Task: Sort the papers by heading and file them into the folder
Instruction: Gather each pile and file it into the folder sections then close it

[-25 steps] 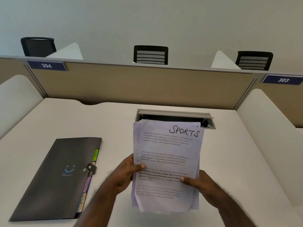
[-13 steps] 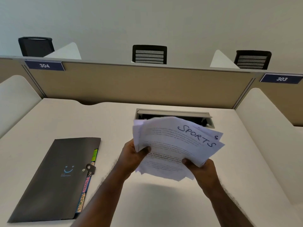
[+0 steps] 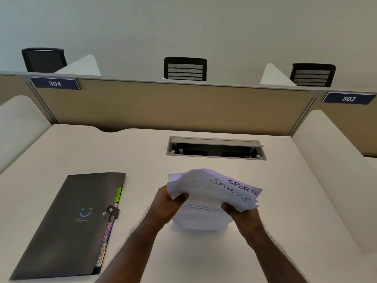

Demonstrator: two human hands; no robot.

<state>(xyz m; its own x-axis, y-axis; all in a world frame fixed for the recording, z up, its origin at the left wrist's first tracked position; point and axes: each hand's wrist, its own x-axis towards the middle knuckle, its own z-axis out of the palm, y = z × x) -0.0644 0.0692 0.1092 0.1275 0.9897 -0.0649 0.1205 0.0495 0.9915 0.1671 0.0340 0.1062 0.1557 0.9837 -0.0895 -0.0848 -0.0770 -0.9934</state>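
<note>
Stack of papers (image 3: 210,198), top sheets headed "SPORTS", held above the bench (image 3: 285,201) near its centre. Left hand (image 3: 168,205) and right hand (image 3: 242,216) each close a grip on it, thumbs on top; the fingers beneath are hidden. Body text is too small to read. Dark folder (image 3: 69,223) lies closed toward the bench's left edge, coloured tabs partly covered.
</note>
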